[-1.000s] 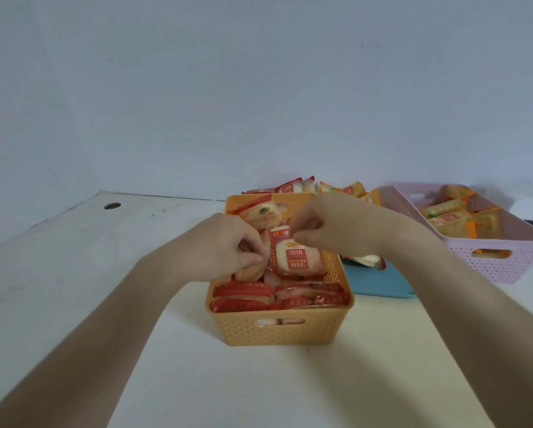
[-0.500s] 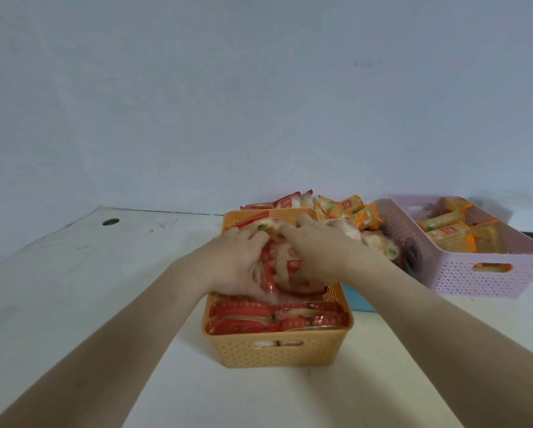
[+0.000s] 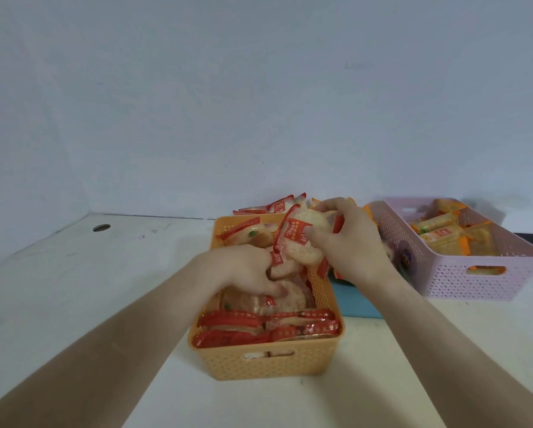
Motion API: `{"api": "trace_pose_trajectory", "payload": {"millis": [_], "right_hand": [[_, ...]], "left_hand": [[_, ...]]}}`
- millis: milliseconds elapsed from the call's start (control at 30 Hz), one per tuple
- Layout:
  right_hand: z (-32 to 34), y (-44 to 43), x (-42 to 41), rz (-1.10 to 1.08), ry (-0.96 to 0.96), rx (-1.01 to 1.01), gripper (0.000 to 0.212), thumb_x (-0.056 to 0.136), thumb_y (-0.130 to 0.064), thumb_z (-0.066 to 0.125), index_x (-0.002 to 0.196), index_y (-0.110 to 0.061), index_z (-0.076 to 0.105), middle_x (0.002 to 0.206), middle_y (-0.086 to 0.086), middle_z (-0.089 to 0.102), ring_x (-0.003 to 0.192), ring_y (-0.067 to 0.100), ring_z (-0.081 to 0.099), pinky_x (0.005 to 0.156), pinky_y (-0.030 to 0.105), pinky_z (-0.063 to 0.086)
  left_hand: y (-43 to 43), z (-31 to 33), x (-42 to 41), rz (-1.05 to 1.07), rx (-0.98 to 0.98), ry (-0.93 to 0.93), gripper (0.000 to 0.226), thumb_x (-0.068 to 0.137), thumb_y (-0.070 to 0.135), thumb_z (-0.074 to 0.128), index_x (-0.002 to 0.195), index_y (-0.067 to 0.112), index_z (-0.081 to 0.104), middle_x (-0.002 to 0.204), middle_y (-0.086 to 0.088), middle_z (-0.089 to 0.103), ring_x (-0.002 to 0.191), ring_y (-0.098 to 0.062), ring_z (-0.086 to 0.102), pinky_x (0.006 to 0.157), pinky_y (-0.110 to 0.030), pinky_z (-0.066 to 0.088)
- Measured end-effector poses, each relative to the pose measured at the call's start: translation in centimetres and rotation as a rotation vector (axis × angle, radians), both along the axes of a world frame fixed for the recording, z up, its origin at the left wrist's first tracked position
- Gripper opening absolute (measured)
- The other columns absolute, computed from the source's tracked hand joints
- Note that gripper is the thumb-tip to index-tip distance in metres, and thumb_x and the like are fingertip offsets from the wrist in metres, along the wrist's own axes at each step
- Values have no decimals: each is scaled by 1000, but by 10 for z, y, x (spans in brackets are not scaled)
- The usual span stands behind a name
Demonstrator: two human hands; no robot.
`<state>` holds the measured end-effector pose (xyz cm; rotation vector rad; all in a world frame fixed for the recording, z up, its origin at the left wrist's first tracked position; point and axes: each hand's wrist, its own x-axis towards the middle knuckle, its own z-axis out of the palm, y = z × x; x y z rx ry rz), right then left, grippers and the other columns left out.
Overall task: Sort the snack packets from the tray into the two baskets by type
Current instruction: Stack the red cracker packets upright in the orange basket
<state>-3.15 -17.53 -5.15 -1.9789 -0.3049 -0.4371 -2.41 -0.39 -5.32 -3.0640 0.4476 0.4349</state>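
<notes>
Our right hand (image 3: 348, 245) clamps a red-edged packet (image 3: 296, 239) over the orange basket's (image 3: 265, 362) far right rim. Our left hand (image 3: 240, 270) curls round red packets (image 3: 290, 301) inside the basket. Blue tray (image 3: 355, 301) and pink basket (image 3: 463, 282) crowd the right; open table (image 3: 104, 288) lies left.

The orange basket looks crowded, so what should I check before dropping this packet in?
1. Grip of right hand on red packet: ok.
2. Packet matches the red ones in the orange basket: ok.
3. Drop spot free: not ok, left hand grips packets there.
4. Room below the rim: cannot tell.
5. Only yellow packets in pink basket: ok, as far as shown.
</notes>
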Motion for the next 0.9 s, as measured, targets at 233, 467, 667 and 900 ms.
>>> {"api": "trace_pose_trajectory", "payload": {"millis": [233,467,667,900], "right_hand": [[-13,2,0,-54,76,262,28,80,-17,74,98,-26,55,92,-6,59,85,20,65,73,50,57],[-13,-6,0,47,138,315,28,78,-14,78,103,-23,71,94,-3,73,91,26,70,77,41,58],[-10,-8,-7,190,238,369,17,75,-6,78,91,-9,73,87,10,76,85,28,72,77,45,60],[5,7,-18,201,47,-597,40,81,-26,65,114,-31,44,76,-12,58,78,15,57,67,33,44]], "left_hand": [[-20,-10,6,22,-38,54,63,74,48,76,115,7,54,87,3,62,83,-19,59,76,-32,51],[-8,-4,6,70,-266,60,67,66,43,85,121,16,56,111,6,65,101,-18,61,92,-33,50],[21,1,-12,164,-178,-481,55,75,50,70,122,30,51,114,6,65,101,-22,60,77,-33,48],[33,-16,-20,211,-99,-872,56,85,37,64,131,22,35,114,-3,59,106,-26,55,86,-40,43]]}}
